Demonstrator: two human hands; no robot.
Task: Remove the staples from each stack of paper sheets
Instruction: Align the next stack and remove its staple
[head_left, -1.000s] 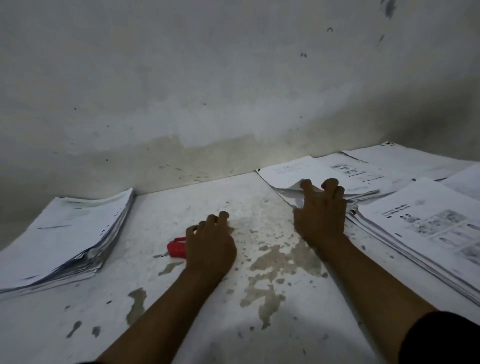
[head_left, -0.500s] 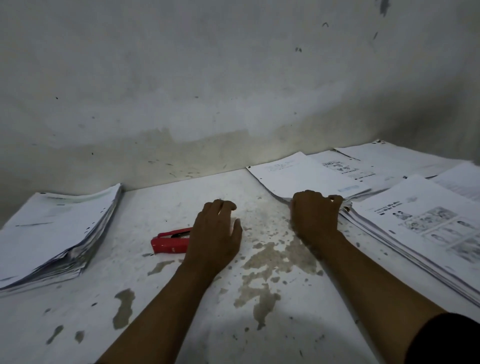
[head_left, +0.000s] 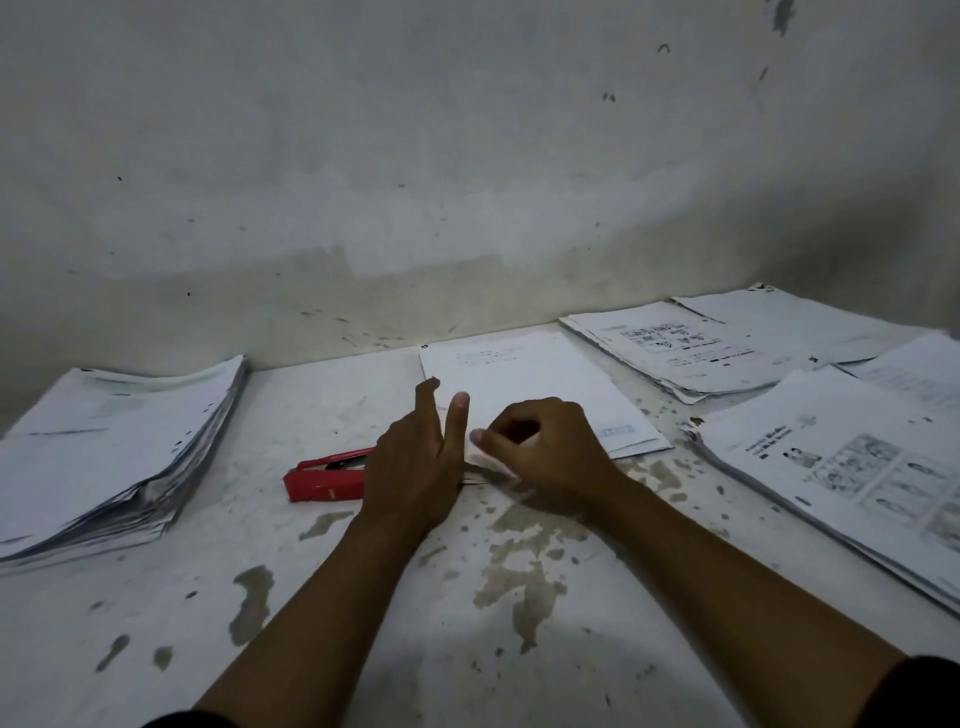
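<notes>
Centrally, left hand (head_left: 415, 467) lay flat, fingers straight, on the stapled paper set (head_left: 524, 384). Right hand (head_left: 545, 447) curled, thumb pinching its near edge. Red staple remover (head_left: 324, 480) sat at nine o'clock, touching the left hand.

Perhaps five paper stacks (head_left: 119, 447), one staple remover (head_left: 324, 480).

pretty dim spot, light's weak and kinda bluish. past the grip there's a plain wall (head_left: 467, 156), greyish and scuffed, little dark flecks, with a paler band low down. under the grip the table (head_left: 363, 649) is white with brownish patches where the coating's worn off, shadowy at the near edge
</notes>
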